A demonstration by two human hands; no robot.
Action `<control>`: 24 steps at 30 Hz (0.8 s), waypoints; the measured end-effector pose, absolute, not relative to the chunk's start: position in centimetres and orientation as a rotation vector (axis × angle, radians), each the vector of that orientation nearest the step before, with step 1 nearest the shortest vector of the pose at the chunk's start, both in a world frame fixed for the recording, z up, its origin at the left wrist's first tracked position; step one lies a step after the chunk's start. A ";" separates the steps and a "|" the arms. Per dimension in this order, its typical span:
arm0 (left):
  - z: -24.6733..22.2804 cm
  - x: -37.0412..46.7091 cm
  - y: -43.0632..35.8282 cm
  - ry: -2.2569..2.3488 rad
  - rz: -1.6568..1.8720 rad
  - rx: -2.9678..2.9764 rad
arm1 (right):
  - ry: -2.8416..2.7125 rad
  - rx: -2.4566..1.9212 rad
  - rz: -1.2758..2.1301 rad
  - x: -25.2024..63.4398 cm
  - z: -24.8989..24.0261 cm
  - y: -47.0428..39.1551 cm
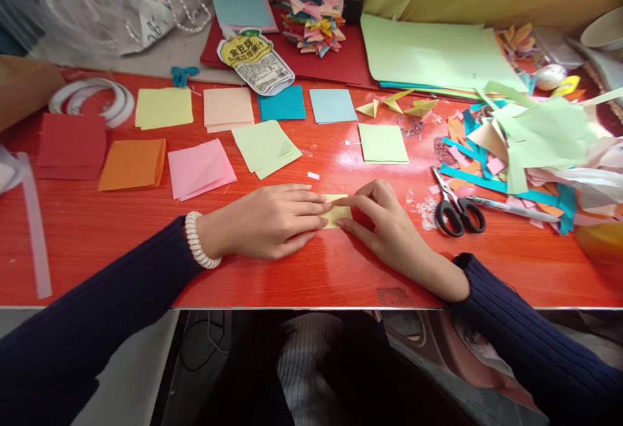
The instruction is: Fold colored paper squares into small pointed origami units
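Closest to me, just in from the near edge of the red worktop (272, 286), my two hands were on one small yellow paper (341, 213). My left hand (272, 221) lay flat, fingers out and close together, their tips on its left part; my right hand (392, 221) was narrow, thumb and forefinger slightly apart on its right part.

Over on the right, one pair of scissors (455, 208) with two black handles, and one pen (513, 208) just beside them! Ahead of my fingers, one white scrap (313, 175).

Then the paper squares, nine piles in all: five in the nearer row, red (72, 147), orange (131, 165), pink (200, 169) and two pale green (265, 147); four behind, yellow (164, 108), peach (228, 108), deep blue (282, 104) and light blue (333, 105). Right of those four sat three little folded pieces (368, 109), with one heap of cut strips (545, 140) farther right.

Farther back, one printed pouch (257, 62), one stack of spiky paper rings (315, 20) and one pile of big green sheets (438, 52)!
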State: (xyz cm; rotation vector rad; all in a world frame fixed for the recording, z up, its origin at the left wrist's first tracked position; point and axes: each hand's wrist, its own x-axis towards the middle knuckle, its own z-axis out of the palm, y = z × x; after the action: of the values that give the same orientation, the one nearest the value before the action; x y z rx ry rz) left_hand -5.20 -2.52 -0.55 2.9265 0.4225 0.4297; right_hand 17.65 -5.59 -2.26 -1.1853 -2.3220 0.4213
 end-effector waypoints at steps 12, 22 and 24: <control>-0.9 -4.4 -2.7 0.433 0.559 3.147 | -2.531 -1.077 0.283 19.0 -1.8 -4.4; -1.1 -3.7 -3.0 0.408 0.665 3.297 | -2.728 -1.042 -0.277 18.1 -1.3 -6.0; -1.1 -3.4 -3.1 0.476 0.648 3.269 | -2.714 -1.068 -0.320 17.9 -1.5 -6.2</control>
State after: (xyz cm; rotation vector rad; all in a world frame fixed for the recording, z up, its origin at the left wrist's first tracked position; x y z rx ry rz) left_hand -3.42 -3.15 -1.10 3.2690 0.4756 0.6480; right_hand 17.89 -6.21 -1.49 -1.0677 -2.7143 -0.3200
